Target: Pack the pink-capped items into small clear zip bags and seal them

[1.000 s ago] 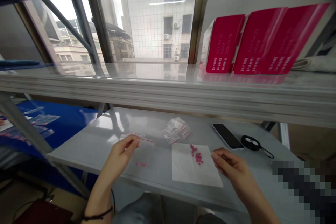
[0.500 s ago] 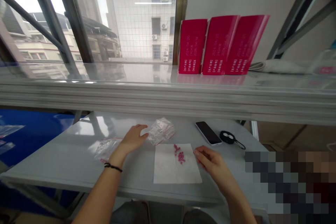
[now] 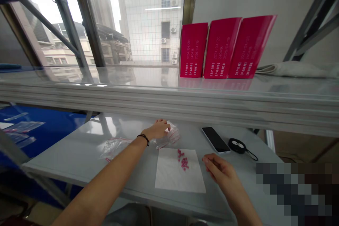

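My left hand is on the pile of clear plastic zip bags at the back of the table, its fingers curled onto the top of the pile. Right of a square white sheet, my right hand is held closed, thumb against fingertips. What it pinches, if anything, is too small to make out. Small pink beads lie in a loose cluster on the sheet. Another clear bag, with some pink pieces at its lower edge, lies left of the sheet, partly behind my left forearm.
A phone and a black pouch with white eyes lie at the right. Above the table's back runs a shelf bearing three magenta boxes and a folded cloth. A blue surface with bags stands at left.
My left hand has moved right and farther back, from beside the plastic bags onto them, its fingers curling. My right hand stays closed beside the sheet. The view has shifted slightly.
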`<state>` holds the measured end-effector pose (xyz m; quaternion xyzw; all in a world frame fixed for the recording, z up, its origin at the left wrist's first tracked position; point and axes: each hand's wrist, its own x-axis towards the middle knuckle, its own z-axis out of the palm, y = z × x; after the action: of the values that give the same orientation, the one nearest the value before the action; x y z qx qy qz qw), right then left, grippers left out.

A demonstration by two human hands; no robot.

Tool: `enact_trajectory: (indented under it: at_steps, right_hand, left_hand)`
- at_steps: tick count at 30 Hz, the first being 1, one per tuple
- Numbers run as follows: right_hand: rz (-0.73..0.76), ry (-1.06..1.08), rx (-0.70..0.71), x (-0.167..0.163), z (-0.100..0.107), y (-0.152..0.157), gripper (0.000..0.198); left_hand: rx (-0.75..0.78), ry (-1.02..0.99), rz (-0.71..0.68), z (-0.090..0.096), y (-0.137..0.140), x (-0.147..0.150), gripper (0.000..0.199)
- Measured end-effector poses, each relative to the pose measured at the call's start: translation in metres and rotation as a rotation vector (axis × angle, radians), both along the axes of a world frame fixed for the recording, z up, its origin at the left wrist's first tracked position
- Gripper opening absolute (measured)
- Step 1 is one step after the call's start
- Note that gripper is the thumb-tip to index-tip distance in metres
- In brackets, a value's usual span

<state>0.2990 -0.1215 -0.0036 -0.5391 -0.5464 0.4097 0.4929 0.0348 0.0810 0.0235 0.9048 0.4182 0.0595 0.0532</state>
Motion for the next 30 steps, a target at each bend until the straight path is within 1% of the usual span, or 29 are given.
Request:
enact_trajectory:
  at_steps: [1, 4, 6, 8, 9, 13, 15, 18, 20, 21, 23, 24, 26, 28, 30]
  right_hand:
    - [0.002, -0.006, 0.001, -0.001, 0.000, 0.000, 0.035]
    - [-0.011, -0.012, 0.015, -0.004, 0.003, 0.000, 0.035]
    - [-0.049, -0.002, 0.034, -0.007, 0.004, 0.001, 0.035]
    - [-0.113, 0.014, 0.057, -0.008, 0.005, 0.001, 0.036]
    - [-0.152, 0.022, 0.067, -0.008, 0.005, 0.002, 0.037]
    - [-0.285, 0.044, 0.090, -0.002, 0.003, 0.002, 0.040]
    - [-0.306, 0.047, 0.096, 0.001, 0.002, 0.003, 0.040]
    - [-0.270, 0.045, 0.100, 0.000, 0.004, 0.003, 0.036]
    - [-0.222, 0.048, 0.123, -0.007, 0.007, 0.002, 0.034]
    - [-0.197, 0.053, 0.148, -0.012, 0.010, 0.001, 0.032]
    - [-0.157, 0.052, 0.233, -0.026, 0.015, -0.002, 0.028]
    - [-0.137, 0.032, 0.290, -0.034, 0.018, -0.004, 0.024]
    - [-0.083, -0.074, 0.417, -0.050, 0.024, -0.009, 0.016]
    - [-0.035, -0.223, 0.530, -0.065, 0.029, -0.014, 0.017]
    - [-0.023, -0.356, 0.625, -0.077, 0.032, -0.017, 0.025]
  left_hand:
    - [-0.001, -0.002, -0.010, -0.001, 0.000, 0.000, 0.044]
    - [-0.003, -0.029, -0.050, -0.008, 0.000, 0.001, 0.064]
    - [-0.004, -0.061, -0.073, -0.010, -0.001, 0.003, 0.065]
    - [0.004, -0.110, -0.076, -0.011, -0.003, 0.004, 0.057]
    - [0.011, -0.141, -0.068, -0.010, -0.004, 0.005, 0.050]
    - [0.047, -0.297, 0.002, 0.002, -0.009, 0.000, 0.021]
    - [0.079, -0.398, 0.074, 0.011, -0.016, -0.007, 0.020]
    - [0.144, -0.569, 0.211, 0.019, -0.042, -0.020, 0.030]
    - [0.172, -0.669, 0.270, 0.021, -0.071, -0.027, 0.032]
    - [0.169, -0.704, 0.276, 0.021, -0.088, -0.029, 0.030]
    - [0.128, -0.754, 0.248, 0.018, -0.122, -0.030, 0.023]
    - [0.074, -0.815, 0.220, 0.016, -0.137, -0.029, 0.020]
    - [0.019, -0.868, 0.170, 0.013, -0.159, -0.024, 0.015]
    - [0.024, -0.893, 0.139, 0.009, -0.171, -0.019, 0.010]
    - [0.056, -0.893, 0.112, 0.006, -0.175, -0.013, 0.007]
